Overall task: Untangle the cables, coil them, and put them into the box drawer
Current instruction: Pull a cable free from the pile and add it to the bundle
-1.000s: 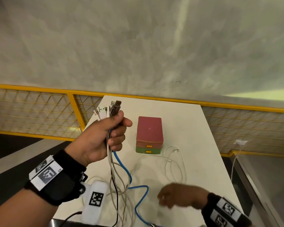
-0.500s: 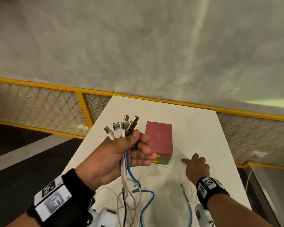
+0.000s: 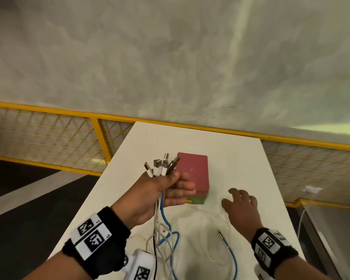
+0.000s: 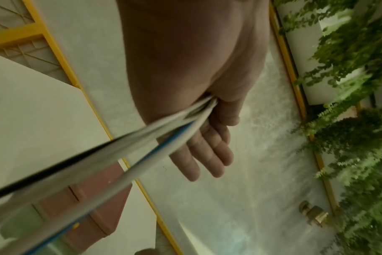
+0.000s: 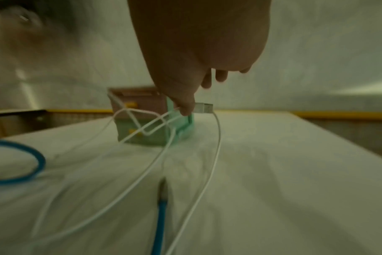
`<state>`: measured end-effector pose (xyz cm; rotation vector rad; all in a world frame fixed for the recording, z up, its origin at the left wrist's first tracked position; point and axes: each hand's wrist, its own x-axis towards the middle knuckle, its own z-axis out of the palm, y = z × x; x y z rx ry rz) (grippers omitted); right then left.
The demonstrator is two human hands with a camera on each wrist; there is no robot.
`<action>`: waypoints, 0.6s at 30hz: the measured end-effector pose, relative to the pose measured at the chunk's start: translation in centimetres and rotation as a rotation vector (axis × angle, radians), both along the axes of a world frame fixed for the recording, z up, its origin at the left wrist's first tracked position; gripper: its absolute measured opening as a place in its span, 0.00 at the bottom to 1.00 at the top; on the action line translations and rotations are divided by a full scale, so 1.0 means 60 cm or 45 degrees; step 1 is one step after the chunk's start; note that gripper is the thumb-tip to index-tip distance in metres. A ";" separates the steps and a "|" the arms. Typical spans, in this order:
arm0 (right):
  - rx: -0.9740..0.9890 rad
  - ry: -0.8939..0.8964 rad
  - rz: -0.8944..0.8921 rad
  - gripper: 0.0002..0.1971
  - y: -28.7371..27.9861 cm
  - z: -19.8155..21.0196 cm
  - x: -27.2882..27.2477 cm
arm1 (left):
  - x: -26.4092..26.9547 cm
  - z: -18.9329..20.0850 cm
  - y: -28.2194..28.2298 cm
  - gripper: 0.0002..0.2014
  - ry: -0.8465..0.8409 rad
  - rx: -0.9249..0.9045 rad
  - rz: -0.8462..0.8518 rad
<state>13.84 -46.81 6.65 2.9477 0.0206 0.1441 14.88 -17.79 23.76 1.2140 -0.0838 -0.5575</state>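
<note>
My left hand (image 3: pixel 166 186) holds a bundle of cables (image 3: pixel 160 219) upright, white, blue and black, with several USB plugs (image 3: pixel 162 165) fanning out above the thumb. In the left wrist view the cables (image 4: pixel 142 138) run from under the thumb while the fingers (image 4: pixel 207 155) lie nearly straight. The red and green drawer box (image 3: pixel 192 174) stands just behind that hand, drawers shut. My right hand (image 3: pixel 238 203) hovers right of the box; its thumb (image 5: pixel 185 107) pinches the plug of a thin white cable (image 5: pixel 204 107), lifted off the table. A blue cable (image 3: pixel 232 257) lies loose below it.
The white table (image 3: pixel 240 158) is narrow, with drops at its left and right edges. A yellow mesh railing (image 3: pixel 49 138) runs behind it, concrete floor beyond. Loose cable loops (image 3: pixel 166 245) trail over the near table. Green plants (image 4: pixel 349 86) show in the left wrist view.
My right hand reached from the table's near edge to the spot beside the box and took the white cable's plug. My left hand shifted right toward the box, its fingers straighter.
</note>
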 end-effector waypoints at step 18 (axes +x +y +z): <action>0.464 -0.463 0.929 0.05 0.108 0.426 -0.075 | -0.042 0.036 -0.073 0.14 -0.180 -0.088 -0.257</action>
